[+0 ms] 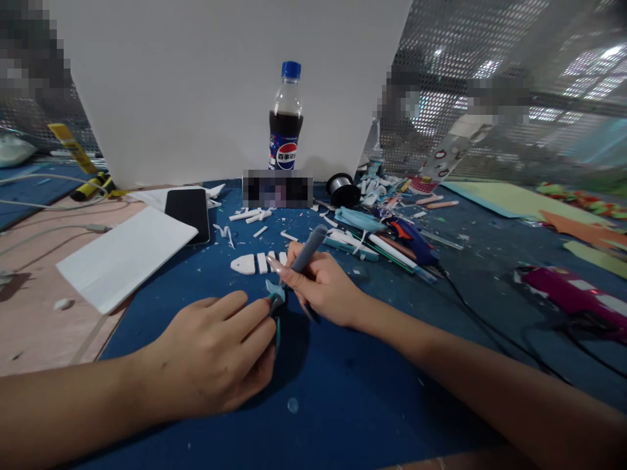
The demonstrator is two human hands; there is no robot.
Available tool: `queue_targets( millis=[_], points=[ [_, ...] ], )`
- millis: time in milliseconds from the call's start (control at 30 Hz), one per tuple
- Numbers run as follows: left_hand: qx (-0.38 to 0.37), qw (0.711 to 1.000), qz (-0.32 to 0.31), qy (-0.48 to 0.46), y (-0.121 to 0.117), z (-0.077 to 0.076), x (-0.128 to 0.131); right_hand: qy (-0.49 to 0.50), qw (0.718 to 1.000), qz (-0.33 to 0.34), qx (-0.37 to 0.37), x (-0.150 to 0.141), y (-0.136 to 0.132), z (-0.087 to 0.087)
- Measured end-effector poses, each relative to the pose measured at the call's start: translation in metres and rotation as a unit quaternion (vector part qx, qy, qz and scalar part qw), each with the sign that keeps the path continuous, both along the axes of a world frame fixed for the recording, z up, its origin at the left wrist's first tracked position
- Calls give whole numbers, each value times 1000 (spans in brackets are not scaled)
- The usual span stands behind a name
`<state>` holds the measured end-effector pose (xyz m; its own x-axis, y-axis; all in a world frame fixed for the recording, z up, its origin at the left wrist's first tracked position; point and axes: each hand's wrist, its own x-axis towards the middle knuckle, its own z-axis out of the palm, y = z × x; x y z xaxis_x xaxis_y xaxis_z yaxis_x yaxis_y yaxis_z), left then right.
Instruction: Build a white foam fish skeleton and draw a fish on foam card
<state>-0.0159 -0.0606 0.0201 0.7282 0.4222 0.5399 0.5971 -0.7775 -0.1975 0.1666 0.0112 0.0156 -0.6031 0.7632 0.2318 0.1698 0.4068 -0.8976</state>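
Note:
My left hand [215, 352] is closed around a small light-blue piece [277, 291], low over the blue mat [353, 405]. Part of that piece is hidden by the fingers. In my right hand [336, 287] is a grey pen-shaped tool [310, 248], gripped between thumb and fingers. Its lower end points down at the light-blue piece; the tip is too small to make out, so I cannot tell whether it touches. Just beyond both hands lie white pieces set in a row, with a rounded head-like piece [243, 264] at the left and narrow strips [262, 262] beside it.
A cola bottle [286, 130] stands before a white board [196, 85]. Left are a black phone [196, 219] and folded white paper [127, 261]. Right lie a wire spool [341, 190], scraps, a blue glue gun [414, 238] with its cable, and a magenta device [573, 294].

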Motion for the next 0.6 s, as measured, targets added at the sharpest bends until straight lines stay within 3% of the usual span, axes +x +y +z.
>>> queue_targets(
  millis=[600],
  points=[
    [2, 1000, -3, 0, 0, 0, 1, 37, 998, -5, -49, 1, -5, 1]
  ],
)
